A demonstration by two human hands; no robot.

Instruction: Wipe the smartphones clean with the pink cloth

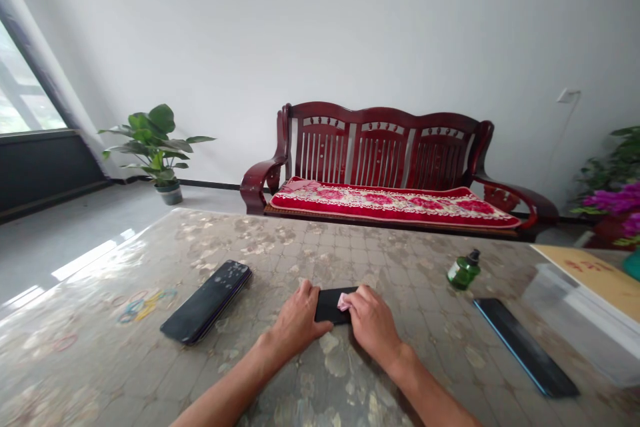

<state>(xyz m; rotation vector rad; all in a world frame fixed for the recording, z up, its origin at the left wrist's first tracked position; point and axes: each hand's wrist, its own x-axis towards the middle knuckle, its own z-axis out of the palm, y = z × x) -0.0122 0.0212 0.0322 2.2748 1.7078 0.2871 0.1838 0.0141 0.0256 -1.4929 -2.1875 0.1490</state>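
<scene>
A black smartphone lies on the patterned tablecloth with its dark face up. My left hand grips its left end, thumb along the near edge and fingers at the far side. Over the phone's right part, my right hand pinches a small crumpled pink cloth against the dark surface. The fingers cover the phone's right end. To the left rests what looks like a stack of dark phones, its top speckled with pale spots. On the right lies another dark phone with a blue edge.
A green pump bottle stands beyond the right phone. At the right edge is a clear plastic box under a tan printed board. Coloured rubber bands lie at left. Behind the table are a wooden bench and a potted plant.
</scene>
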